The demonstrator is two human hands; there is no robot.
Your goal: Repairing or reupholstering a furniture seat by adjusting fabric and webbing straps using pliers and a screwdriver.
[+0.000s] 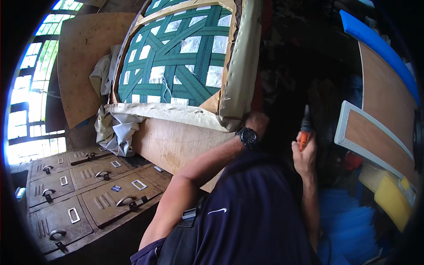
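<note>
The upturned sofa frame [176,57], its green webbing crossed in a lattice, is leaning against a plywood panel [176,141]. The left hand [257,121], a black watch [247,136] on its wrist, is pressing on the frame's padded lower right corner; how far it is open cannot be told. Right of the frame, the right hand [304,154] is closing around an orange-handled tool [304,130], tip upward. Below and left of the frame, metal lockers [84,190] are lying flat.
</note>
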